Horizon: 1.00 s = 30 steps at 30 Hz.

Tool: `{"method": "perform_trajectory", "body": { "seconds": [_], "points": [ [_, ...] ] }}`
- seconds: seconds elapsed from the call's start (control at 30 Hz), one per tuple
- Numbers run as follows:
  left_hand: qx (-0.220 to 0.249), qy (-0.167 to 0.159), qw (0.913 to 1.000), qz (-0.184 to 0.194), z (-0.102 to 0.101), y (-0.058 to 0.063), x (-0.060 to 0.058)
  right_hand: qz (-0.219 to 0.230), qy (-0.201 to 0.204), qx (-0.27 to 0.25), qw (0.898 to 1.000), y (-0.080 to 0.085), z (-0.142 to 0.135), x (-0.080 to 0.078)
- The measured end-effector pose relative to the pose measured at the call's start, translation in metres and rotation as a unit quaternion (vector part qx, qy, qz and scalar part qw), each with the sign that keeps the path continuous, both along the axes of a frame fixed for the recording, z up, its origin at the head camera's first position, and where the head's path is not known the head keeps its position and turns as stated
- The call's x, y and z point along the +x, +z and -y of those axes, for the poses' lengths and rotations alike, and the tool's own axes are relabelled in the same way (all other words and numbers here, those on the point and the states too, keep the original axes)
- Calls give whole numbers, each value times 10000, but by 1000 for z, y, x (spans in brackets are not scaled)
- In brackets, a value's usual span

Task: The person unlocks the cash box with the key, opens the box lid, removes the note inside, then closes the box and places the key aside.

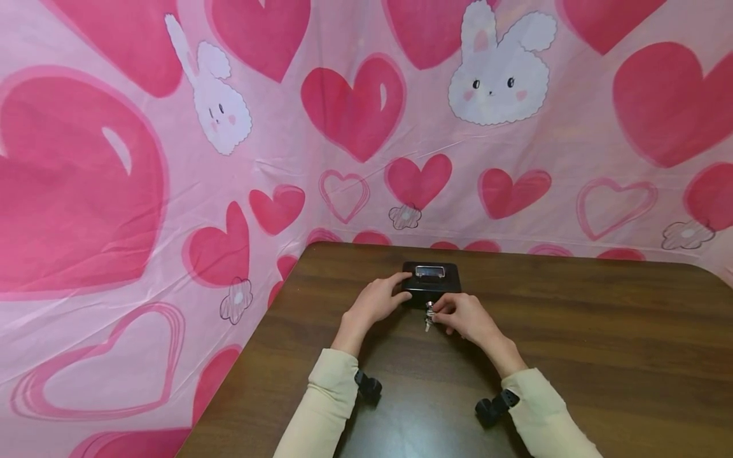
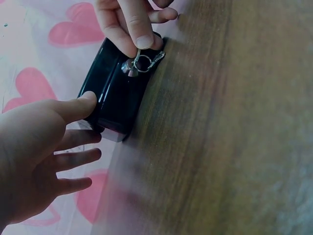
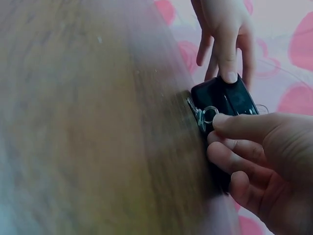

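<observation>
A small black cash box (image 1: 449,281) with a metal handle (image 1: 430,271) on its lid lies on the table. Its round silver lock (image 2: 129,68) sits in the front face. With thumb and forefinger my right hand (image 1: 466,316) pinches a key (image 2: 138,54) at the lock. From that key hangs a ring (image 2: 143,63) with a second key (image 3: 197,113). My left hand (image 1: 375,301) touches the left end of the box. Its thumb (image 2: 87,102) lies on the lid edge, the other fingers spread out fairly straight beside the end.
The brown wooden table (image 1: 572,343) stretches to both sides and toward me. Behind and left of it hangs a pink cloth (image 1: 275,114) with hearts and rabbits. A black camera strap sits on each wrist, over light yellow sleeves (image 1: 329,394).
</observation>
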<state>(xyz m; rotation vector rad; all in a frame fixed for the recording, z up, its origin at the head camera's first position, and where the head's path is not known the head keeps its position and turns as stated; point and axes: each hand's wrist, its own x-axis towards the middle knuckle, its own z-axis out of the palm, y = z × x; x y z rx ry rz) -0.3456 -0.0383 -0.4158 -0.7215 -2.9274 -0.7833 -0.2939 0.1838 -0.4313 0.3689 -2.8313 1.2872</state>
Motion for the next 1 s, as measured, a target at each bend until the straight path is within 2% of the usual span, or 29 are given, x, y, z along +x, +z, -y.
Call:
{"method": "perform_trajectory", "body": {
  "seconds": [0.17,0.5,0.73,1.0],
  "points": [
    [36,28,10000,6,-1,-1,5,-131,25,140,9998,5,-7,4],
    [-16,64,10000,-66,-3,-2,13,-353,-122,-78,9993,14,-24,9],
    [-52,45,10000,-31,-3,-2,14,-457,-382,-191,9980,22,-35,10],
    [-43,65,10000,23,-2,-1,13,-525,-641,-177,9964,21,-44,8]
  ]
}}
